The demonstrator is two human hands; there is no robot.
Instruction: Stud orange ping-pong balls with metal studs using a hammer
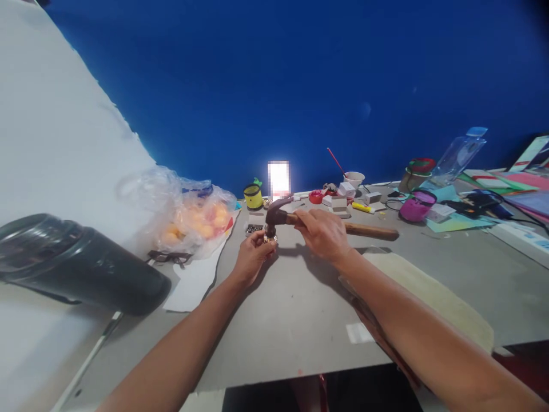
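The hammer point(278, 216) has a dark, dull metal head and a smooth brown wooden handle, and the small piece point(270, 236) under its head glints like bright metal. The table point(291, 320) is a grey, matt, smooth board carrying a matt white paper sheet point(193, 280) and a pale beige mat point(433, 294), cloth or leather I cannot tell. The plastic bag point(171, 200) is thin, clear and crinkled with glossy folds, the bottle point(457, 155) is clear smooth plastic, and the black cylinder point(86, 266) looks glossy.
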